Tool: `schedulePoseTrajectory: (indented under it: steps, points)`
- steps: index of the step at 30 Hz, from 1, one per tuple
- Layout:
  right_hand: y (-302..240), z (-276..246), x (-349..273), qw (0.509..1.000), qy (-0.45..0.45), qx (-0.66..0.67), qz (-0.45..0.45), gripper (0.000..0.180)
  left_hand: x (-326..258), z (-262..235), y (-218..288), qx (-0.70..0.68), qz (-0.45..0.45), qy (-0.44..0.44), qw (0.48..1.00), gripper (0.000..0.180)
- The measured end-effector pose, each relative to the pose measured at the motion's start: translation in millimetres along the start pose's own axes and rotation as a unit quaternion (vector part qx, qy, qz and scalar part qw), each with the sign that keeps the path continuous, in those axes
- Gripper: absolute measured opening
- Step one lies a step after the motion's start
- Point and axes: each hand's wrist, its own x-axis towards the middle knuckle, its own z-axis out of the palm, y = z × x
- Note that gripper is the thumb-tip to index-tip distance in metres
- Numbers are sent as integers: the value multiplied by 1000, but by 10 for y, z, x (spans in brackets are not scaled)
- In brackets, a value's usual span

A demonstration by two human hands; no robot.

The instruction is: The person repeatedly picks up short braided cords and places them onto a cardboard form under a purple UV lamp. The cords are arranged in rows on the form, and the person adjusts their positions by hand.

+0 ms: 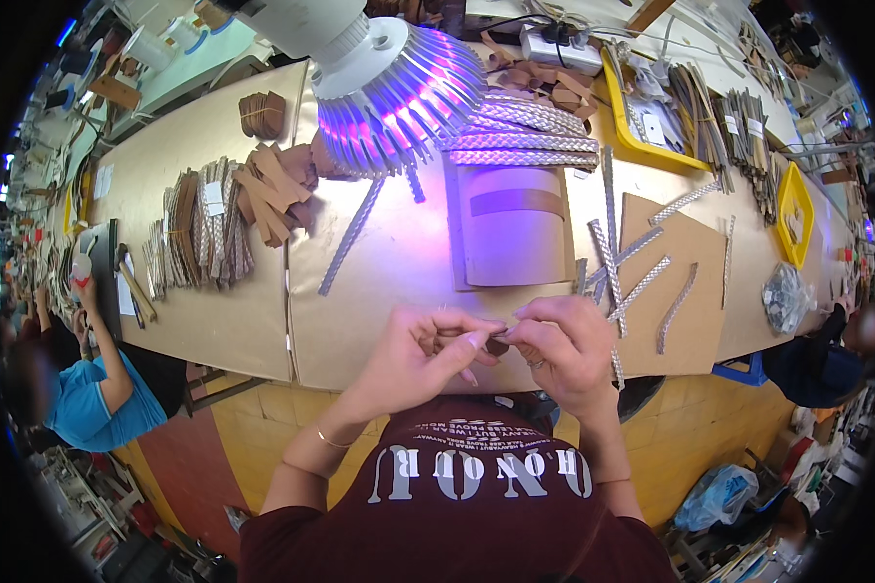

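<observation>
My left hand [426,358] and my right hand [566,352] meet above the table's front edge. Between their fingertips they pinch a small dark brown piece [497,345], apparently a leather strip; its ends are hidden by the fingers. Just beyond them stands a brown curved block [515,238] with a darker band across it. Silver braided straps [525,146] lie across the far end of that block. To the right, loose braided straps [642,287] are scattered over a brown board [695,335].
A finned lamp [399,107] glowing purple hangs low over the table. At left lie bundled straps [209,228], brown leather pieces [272,189] and a hammer [138,287]. A yellow tray [642,146] is at far right. A person in blue [107,398] works at left.
</observation>
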Motion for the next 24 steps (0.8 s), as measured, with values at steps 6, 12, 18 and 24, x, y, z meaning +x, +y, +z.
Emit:
schedulePoseTrajectory:
  steps: [6, 12, 18, 24]
  points:
    - [24, 71, -35, 998, -32, -35, -42, 23, 133, -125, 97, 109, -65, -47, 991, 16]
    - [51, 37, -156, 975, -84, 201, 39, 18, 224, -450, -63, 102, -31, 9, 994, 18]
    - [177, -231, -479, 699, 28, 693, 172, 29, 47, -804, -538, 357, 23, 265, 895, 15]
    - [300, -507, -411, 698, 118, 657, 261, 26, -8, -689, -680, 467, 205, 356, 783, 21]
